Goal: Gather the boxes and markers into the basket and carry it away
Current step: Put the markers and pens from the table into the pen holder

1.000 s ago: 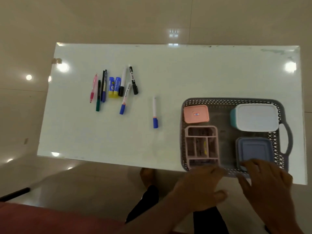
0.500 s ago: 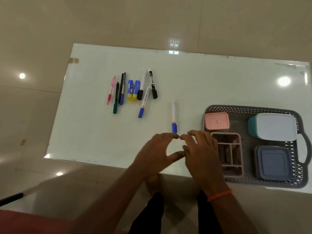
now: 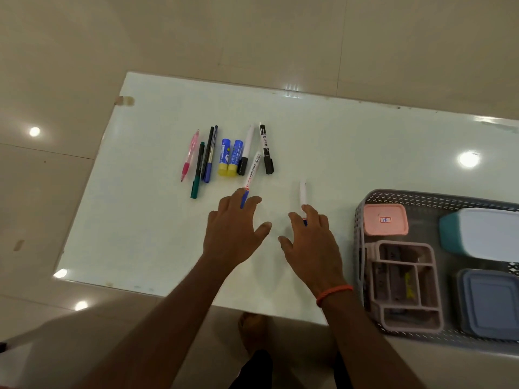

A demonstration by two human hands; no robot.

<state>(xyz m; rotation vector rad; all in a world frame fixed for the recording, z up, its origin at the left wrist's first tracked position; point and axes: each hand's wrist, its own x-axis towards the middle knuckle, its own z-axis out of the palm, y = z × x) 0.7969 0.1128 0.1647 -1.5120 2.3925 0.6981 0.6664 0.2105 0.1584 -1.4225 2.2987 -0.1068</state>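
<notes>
A grey lattice basket [image 3: 362, 209] sits at the table's right, holding a pink box [image 3: 385, 219], a teal box with a white lid [image 3: 488, 234], a blue-grey box [image 3: 490, 301] and a pink divided organizer [image 3: 404, 287]. Several pens and markers [image 3: 209, 153] and two glue sticks [image 3: 230, 157] lie in a row at the table's middle left. My left hand [image 3: 234, 231] is spread, its fingertips over the blue cap of a whiteboard marker [image 3: 252, 169]. My right hand [image 3: 311, 242] is spread too, its fingers over the blue end of a lone white marker [image 3: 302, 192].
The pale glass table [image 3: 140, 234] stands on a glossy beige tiled floor. A bit of tape [image 3: 125, 101] sticks at the table's far left corner. My legs and a foot show below the near edge.
Both hands left the basket's near edge, came together at the table's middle, then spread and reached forward onto two markers. The view shifted, so the basket now sits farther right.
</notes>
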